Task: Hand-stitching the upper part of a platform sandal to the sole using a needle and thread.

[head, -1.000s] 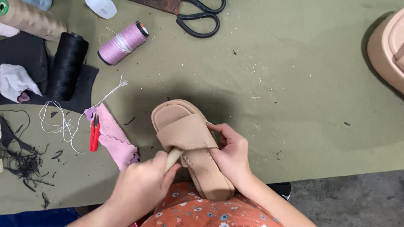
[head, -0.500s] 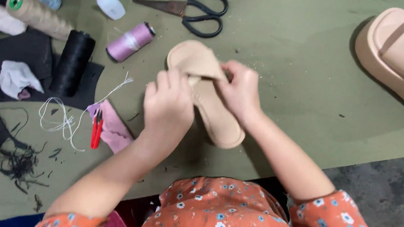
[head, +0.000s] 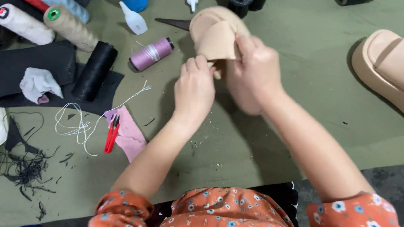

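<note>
Work looks midway: beige sandal [head: 217, 32] above the purple spool [head: 151, 55], right hand [head: 257, 67] clasping it, left hand [head: 194, 86] pinching its loose strap, finished sandal [head: 400, 72] far right.

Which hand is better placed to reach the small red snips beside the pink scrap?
Probably the left hand: the red snips lie on its side, below it. The right hand grips the beige sandal farther away.
</note>
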